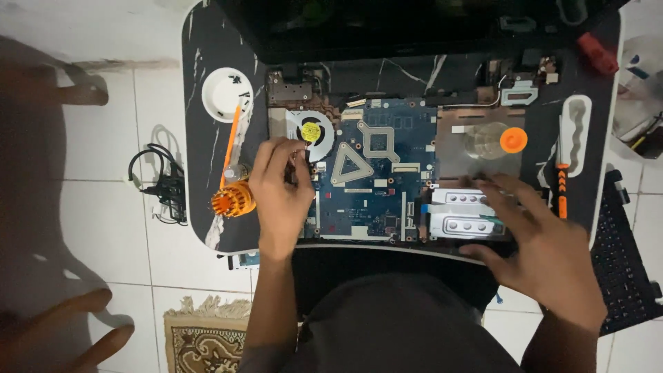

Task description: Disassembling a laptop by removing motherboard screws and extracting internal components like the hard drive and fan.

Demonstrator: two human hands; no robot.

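The opened laptop (pixel 387 173) lies flat on the dark tabletop (pixel 200 138), its blue circuit board bare; it looks thin and fragile, better held by the case edges. The left hand (pixel 280 186) pinches a small dark tool beside the round fan (pixel 311 131). The right hand (pixel 545 242) rests spread and released on the lower right corner. An orange screwdriver (pixel 233 181) lies near the left hand.

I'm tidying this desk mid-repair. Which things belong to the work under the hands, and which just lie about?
In use: left hand at the cooling fan; right hand on the opened laptop base.

Lying about: white dish, orange screwdriver, cable bundle, keyboard, rug.
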